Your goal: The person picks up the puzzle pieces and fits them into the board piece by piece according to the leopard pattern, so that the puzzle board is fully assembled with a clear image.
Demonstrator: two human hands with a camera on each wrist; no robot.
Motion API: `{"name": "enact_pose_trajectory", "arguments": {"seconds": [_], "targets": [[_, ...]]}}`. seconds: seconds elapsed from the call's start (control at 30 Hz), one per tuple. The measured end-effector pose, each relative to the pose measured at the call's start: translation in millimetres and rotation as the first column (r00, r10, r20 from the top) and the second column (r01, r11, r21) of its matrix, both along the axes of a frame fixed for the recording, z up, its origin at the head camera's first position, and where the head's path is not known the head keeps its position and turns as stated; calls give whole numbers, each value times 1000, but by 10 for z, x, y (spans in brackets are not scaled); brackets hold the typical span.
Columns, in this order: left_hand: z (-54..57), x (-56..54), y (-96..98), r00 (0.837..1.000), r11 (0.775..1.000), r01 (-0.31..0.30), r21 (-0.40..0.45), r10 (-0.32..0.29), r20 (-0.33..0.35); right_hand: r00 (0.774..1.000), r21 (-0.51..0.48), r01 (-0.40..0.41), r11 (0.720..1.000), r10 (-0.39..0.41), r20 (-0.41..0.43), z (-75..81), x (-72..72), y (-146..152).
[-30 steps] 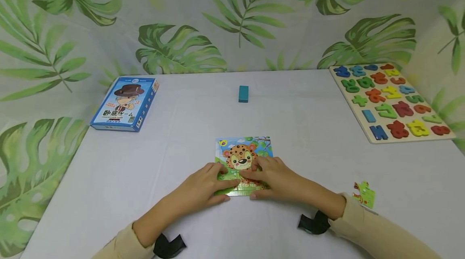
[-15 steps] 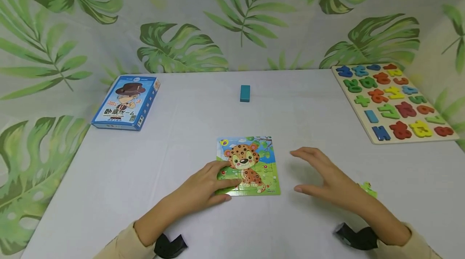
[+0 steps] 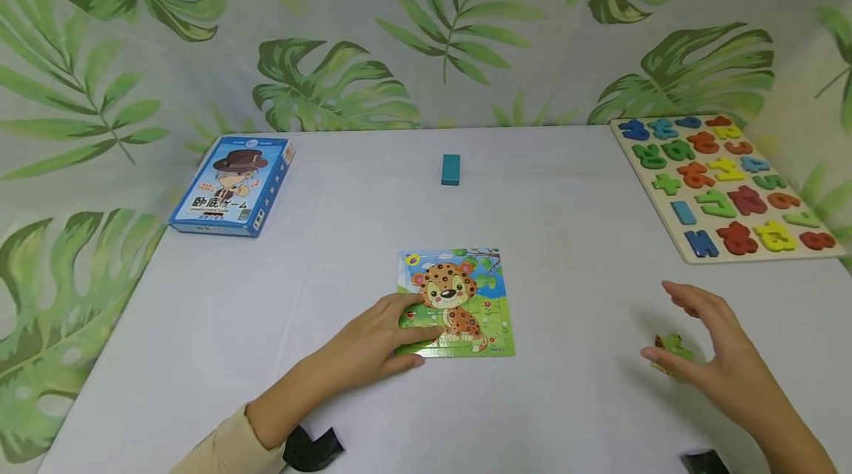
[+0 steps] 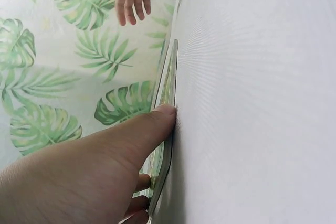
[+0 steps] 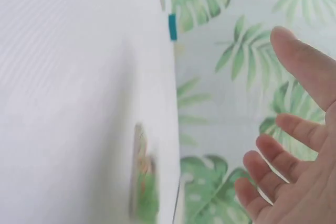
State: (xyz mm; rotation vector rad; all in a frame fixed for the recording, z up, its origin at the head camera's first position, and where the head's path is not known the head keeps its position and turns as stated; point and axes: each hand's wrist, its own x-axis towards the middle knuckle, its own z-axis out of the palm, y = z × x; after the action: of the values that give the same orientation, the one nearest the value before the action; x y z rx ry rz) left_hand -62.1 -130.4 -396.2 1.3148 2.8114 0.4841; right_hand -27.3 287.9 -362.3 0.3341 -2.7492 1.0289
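A jigsaw puzzle (image 3: 489,322) with a cartoon leopard lies on the white table. My left hand (image 3: 373,341) holds it at its lower left, fingers on the picture and thumb against the near edge. The left wrist view shows that thumb along the puzzle's edge (image 4: 175,77). To the right, my right hand (image 3: 725,370) hovers with thumb and fingers spread around a loose puzzle piece (image 3: 675,346), which it does not appear to touch. In the right wrist view the blurred piece (image 5: 148,192) lies on the table, apart from my right hand (image 5: 294,150).
A blue card game box (image 3: 226,189) lies at the back left. Behind the puzzle is a teal block (image 3: 450,170). A wooden board (image 3: 655,197) with colourful number shapes lies at the back right. A leaf-print cloth (image 3: 492,30) hangs behind the table.
My right hand has left the puzzle and moved right, to above the loose piece, its fingers spreading. My left hand stays on the puzzle.
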Motion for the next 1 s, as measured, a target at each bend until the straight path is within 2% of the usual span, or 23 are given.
{"name": "enact_pose_trajectory", "arguments": {"seconds": [0.13,0.27,0.4,0.53,0.67,0.8,1.0], "targets": [[-4,-4,0,1000,1000,2,-2,-2,6,998,17,52,998,-52,19,-112,43,153],[-2,-6,2,1000,1000,5,-3,-5,12,989,51,81,995,-86,118,-220,76,268],[0,-8,2,1000,1000,10,-4,-10,-2,961,113,84,990,-111,254,-309,96,342],[-3,-8,-2,1000,1000,17,-4,-17,-15,931,169,83,982,-137,339,-367,86,384],[-4,-7,-2,1000,1000,17,-2,-17,-21,923,195,57,979,-126,363,-406,74,416],[-3,-5,-5,1000,1000,16,-2,-16,-25,938,222,6,975,-83,337,-436,86,446],[-6,-2,-11,1000,1000,12,-3,-12,-26,946,297,-18,955,-80,313,-429,80,442]]}}
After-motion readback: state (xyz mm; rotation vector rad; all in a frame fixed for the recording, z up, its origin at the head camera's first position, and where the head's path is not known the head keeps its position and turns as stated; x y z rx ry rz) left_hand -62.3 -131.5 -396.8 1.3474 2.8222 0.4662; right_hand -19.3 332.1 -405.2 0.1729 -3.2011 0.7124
